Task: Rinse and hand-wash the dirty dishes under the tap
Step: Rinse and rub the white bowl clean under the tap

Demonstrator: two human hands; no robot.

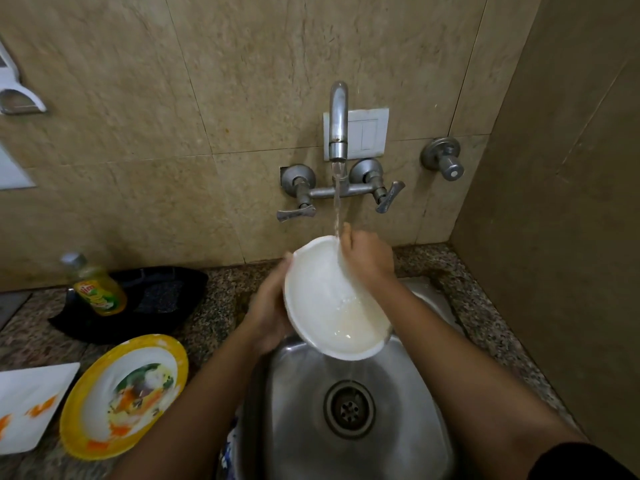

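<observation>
As water [336, 209] falls, left hand [270, 306] grips the smooth round bowl [332, 306].

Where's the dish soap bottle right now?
In the head view, the dish soap bottle is on the counter left of the sink. It sits in the black tray by the wall, just behind the yellow-rimmed plate.

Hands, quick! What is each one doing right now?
Left hand: holds the white bowl by its left side.
Right hand: holds the same bowl at its far rim.
</observation>
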